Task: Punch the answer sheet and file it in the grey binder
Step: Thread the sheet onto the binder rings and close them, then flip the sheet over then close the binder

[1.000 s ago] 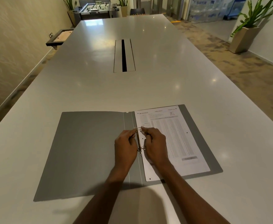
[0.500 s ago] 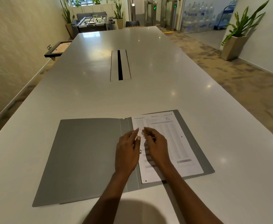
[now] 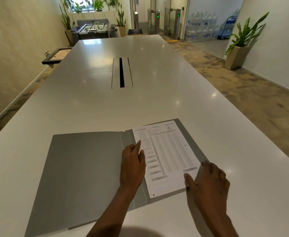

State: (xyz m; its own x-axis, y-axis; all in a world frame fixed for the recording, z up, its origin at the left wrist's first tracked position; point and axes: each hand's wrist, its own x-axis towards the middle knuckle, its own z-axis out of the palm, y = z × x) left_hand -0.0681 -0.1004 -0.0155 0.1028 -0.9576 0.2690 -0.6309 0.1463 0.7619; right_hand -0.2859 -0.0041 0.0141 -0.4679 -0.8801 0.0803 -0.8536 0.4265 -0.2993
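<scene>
Left hand (image 3: 131, 166) flat and open, palm down along the binder's spine, fingertips touching the sheet's left edge at about 9 o'clock of the page, gripping nothing. Right hand (image 3: 207, 181) loosely spread at the sheet's 5 o'clock corner, thumb on the paper, other fingers over the folder's right edge, can't tell if actually pinching anything. Answer sheet (image 3: 167, 156) lying flat on the right half of the open grey binder (image 3: 82, 166), all on the long white table (image 3: 157, 103), potted plant (image 3: 241, 40) way off at 2 o'clock.

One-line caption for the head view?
Left hand presses answer sheet at grey binder's spine; right hand at its lower corner.
</scene>
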